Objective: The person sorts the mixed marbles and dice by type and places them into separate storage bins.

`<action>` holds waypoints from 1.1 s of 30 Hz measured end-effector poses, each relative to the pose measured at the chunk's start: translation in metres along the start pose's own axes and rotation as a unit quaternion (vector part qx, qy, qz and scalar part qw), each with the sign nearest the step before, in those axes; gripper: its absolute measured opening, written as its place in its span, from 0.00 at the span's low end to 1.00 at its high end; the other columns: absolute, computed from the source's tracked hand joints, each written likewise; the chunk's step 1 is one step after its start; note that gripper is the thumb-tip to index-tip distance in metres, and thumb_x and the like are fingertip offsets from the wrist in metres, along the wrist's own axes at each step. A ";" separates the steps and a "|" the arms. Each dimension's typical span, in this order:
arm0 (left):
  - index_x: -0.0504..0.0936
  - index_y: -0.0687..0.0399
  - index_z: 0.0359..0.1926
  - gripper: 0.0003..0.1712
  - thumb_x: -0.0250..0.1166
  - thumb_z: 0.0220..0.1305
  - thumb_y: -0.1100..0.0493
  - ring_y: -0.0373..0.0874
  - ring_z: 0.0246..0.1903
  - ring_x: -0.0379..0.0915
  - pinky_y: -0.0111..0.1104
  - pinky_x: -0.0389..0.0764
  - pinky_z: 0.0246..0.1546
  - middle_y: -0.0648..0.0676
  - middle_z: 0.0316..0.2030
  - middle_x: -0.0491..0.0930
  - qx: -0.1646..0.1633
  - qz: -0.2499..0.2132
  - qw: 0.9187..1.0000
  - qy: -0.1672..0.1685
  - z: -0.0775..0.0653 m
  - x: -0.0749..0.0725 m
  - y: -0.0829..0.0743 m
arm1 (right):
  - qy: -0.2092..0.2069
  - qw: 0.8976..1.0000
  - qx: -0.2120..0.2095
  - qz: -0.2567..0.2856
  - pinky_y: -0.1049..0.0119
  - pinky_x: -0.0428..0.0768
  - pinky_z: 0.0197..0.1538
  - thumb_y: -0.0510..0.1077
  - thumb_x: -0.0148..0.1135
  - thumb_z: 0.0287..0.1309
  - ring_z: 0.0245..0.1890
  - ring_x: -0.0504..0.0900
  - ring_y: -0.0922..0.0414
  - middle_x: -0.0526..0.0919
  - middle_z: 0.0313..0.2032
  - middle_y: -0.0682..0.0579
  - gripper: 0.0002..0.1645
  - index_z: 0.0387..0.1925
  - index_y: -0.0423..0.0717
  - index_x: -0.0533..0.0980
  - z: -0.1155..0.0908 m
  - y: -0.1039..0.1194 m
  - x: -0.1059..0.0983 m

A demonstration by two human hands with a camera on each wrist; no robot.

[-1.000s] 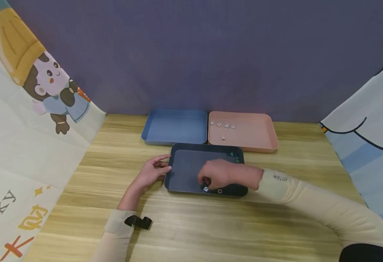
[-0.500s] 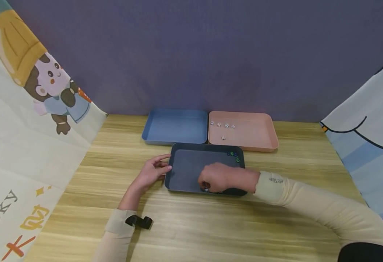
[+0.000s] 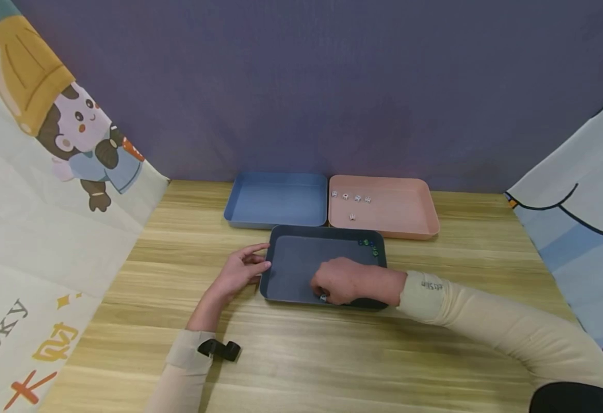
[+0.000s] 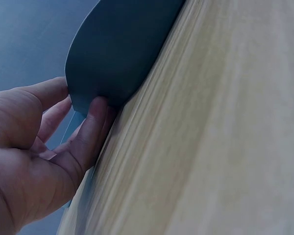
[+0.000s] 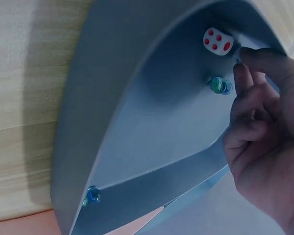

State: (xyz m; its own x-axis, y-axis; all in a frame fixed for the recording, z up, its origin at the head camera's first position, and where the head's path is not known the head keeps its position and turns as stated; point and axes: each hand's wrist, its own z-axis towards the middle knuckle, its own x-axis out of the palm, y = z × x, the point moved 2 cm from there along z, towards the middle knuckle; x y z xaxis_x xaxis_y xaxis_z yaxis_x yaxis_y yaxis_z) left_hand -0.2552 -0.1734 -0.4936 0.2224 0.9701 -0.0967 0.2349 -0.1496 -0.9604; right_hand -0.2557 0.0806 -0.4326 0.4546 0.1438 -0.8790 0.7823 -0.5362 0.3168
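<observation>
My right hand reaches into the dark grey tray at its near side. Its thumb and forefinger pinch a white die, mostly hidden by the fingertips in the right wrist view. Just beside them lies another die with red dots, and close by are green and blue glass marbles. More marbles sit in the tray's far right corner. My left hand rests against the tray's left side, its fingers touching the outer wall without curling round it.
Behind the dark tray stand a blue tray and a pink tray, side by side. Several white dice lie in the pink one. A purple-grey backdrop rises at the wooden table's far edge.
My right hand's fingers have closed in on the white die at the near wall. The red-dotted die beside it is now hidden in the head view. My left hand stays put.
</observation>
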 end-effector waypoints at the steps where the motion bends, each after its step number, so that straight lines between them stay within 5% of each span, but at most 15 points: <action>1: 0.71 0.49 0.68 0.31 0.66 0.65 0.61 0.54 0.45 0.78 0.40 0.81 0.39 0.62 0.51 0.76 0.000 -0.001 1.000 0.003 0.000 0.000 0.000 | 0.000 1.000 0.002 0.005 0.67 0.74 0.26 0.37 0.68 0.55 0.22 0.74 0.64 0.76 0.23 0.64 0.07 0.31 0.54 0.81 0.000 -0.001 0.000; 14: 0.72 0.48 0.67 0.30 0.66 0.65 0.62 0.50 0.44 0.78 0.39 0.82 0.38 0.62 0.50 0.76 0.002 -0.002 1.000 -0.003 0.004 0.001 -0.001 | -0.087 0.991 -0.014 0.100 0.69 0.72 0.27 0.38 0.61 0.57 0.18 0.69 0.65 0.74 0.21 0.63 0.07 0.31 0.54 0.73 -0.011 -0.015 -0.023; 22: 0.69 0.51 0.69 0.31 0.65 0.66 0.63 0.56 0.49 0.76 0.40 0.81 0.40 0.63 0.52 0.75 -0.010 -0.004 1.000 0.005 0.003 0.000 -0.001 | -0.183 0.958 -0.012 0.219 0.65 0.73 0.27 0.34 0.62 0.51 0.23 0.73 0.60 0.77 0.26 0.58 0.10 0.31 0.51 0.71 -0.019 -0.044 -0.035; 33: 0.72 0.46 0.67 0.30 0.66 0.65 0.61 0.51 0.46 0.78 0.41 0.82 0.40 0.62 0.52 0.75 -0.007 -0.002 1.000 0.000 0.004 0.000 0.004 | -0.297 0.922 0.091 0.229 0.61 0.71 0.30 0.35 0.64 0.56 0.26 0.74 0.55 0.79 0.30 0.53 0.05 0.34 0.46 0.77 -0.032 -0.110 -0.052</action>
State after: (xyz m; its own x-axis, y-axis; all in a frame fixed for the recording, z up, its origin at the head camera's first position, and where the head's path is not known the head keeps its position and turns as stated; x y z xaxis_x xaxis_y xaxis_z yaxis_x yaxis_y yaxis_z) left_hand -0.2583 -0.1735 -0.4986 0.2209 0.9709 -0.0928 0.2491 -0.1481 -0.9571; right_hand -0.3516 0.1581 -0.4103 0.3635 -0.5849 -0.7251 0.4570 -0.5663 0.6859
